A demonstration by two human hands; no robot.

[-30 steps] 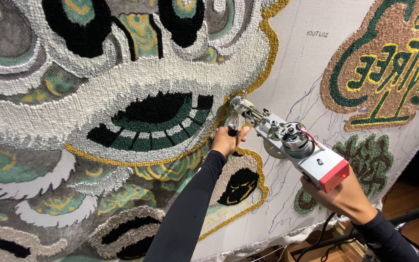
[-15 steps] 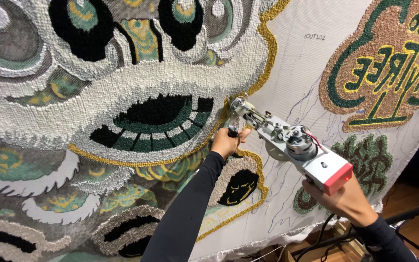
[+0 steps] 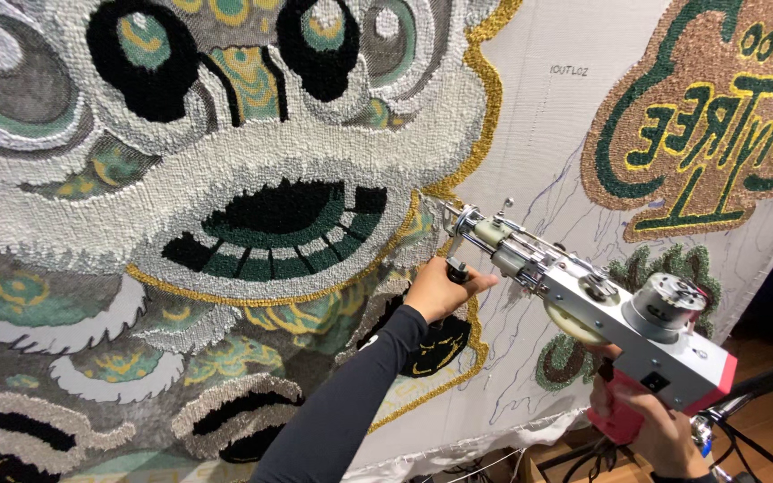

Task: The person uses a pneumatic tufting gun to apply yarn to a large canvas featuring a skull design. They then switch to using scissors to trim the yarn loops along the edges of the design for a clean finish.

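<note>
wood floor point(image 3: 762, 358) at lower right, dark room past the cloth's edge, black stand leg point(image 3: 762, 385) nearby.

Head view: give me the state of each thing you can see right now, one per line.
Tufting gun: held up, needle tip against the cloth.
Left hand: closed on the gun's front handle.
Right hand: gripping the red rear grip.
Backing cloth: stretched upright, partly tufted.
Lion-face design: densely filled with yarn.

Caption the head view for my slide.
Both hands steer a grey-and-red tufting gun against a stretched cloth bearing a tufted lion-dance face.
</note>
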